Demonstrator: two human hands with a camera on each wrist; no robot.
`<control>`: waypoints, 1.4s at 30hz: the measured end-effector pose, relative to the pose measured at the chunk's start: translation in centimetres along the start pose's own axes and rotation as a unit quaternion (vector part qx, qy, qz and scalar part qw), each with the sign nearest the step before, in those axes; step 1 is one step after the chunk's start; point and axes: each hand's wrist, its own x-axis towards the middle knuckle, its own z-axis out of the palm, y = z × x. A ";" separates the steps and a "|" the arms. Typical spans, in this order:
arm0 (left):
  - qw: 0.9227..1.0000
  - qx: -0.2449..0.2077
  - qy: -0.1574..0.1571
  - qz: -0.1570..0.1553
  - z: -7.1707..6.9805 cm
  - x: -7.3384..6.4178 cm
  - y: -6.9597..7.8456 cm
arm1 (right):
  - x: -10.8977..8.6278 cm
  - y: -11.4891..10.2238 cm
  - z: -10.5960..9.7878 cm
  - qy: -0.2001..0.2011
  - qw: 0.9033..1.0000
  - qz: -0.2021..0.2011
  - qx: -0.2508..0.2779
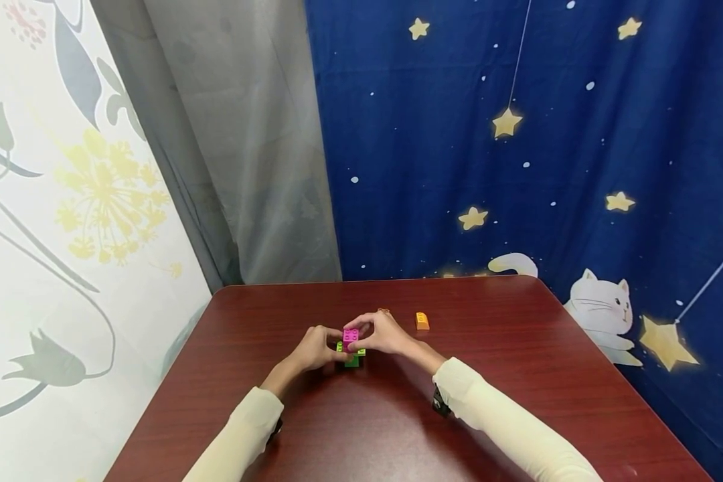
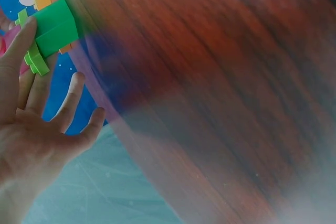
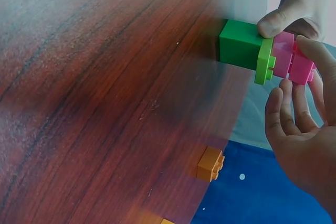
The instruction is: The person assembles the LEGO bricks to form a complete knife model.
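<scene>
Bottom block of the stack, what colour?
The bottom block is green, darker than the block directly above; clearest in the right wrist view.

Over the worktop (image 1: 391,415) I see a stack (image 1: 351,333) between the left hand (image 1: 316,349) and the right hand (image 1: 387,333): block (image 3: 241,44) lowest, plate (image 3: 262,71) on it, then a lower brick (image 3: 282,52) and a top brick (image 3: 301,70). One loose brick (image 3: 207,163) lies just behind the right hand, a second loose brick (image 1: 422,320) farther right. Curtains (image 1: 410,147) hang behind the worktop.
</scene>
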 end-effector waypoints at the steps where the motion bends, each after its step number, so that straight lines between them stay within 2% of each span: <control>1: 1.000 -0.001 0.002 0.002 0.0 -0.1 0.0 | 0.0 0.0 0.1 0.000 1.000 0.002 0.002; 7: 1.000 -0.015 0.001 0.009 -0.2 -0.6 -0.2 | 0.2 0.0 0.6 -0.005 1.000 0.007 0.001; 14: 0.999 -0.040 -0.020 0.021 -0.7 -1.0 -0.5 | 0.2 -0.2 0.3 0.000 0.998 0.000 -0.067; 20: 0.993 -0.112 -0.012 0.031 -1.6 -1.1 -0.1 | 0.1 0.0 -0.1 0.020 0.996 -0.032 -0.077; 23: 0.990 -0.133 -0.008 0.039 -1.7 -1.1 0.2 | 0.2 0.0 -0.2 0.025 0.997 -0.032 -0.070; 28: 0.990 -0.133 0.004 0.049 -1.5 -1.1 0.3 | 0.1 0.1 0.0 0.029 0.996 -0.033 -0.073; 35: 0.993 -0.102 0.018 0.056 -1.4 -0.4 -0.1 | 0.0 0.0 -0.3 0.035 0.997 -0.036 -0.066; 42: 0.991 -0.117 0.013 0.055 -1.2 -0.5 -0.1 | -0.1 0.3 -0.2 0.024 0.997 -0.016 -0.075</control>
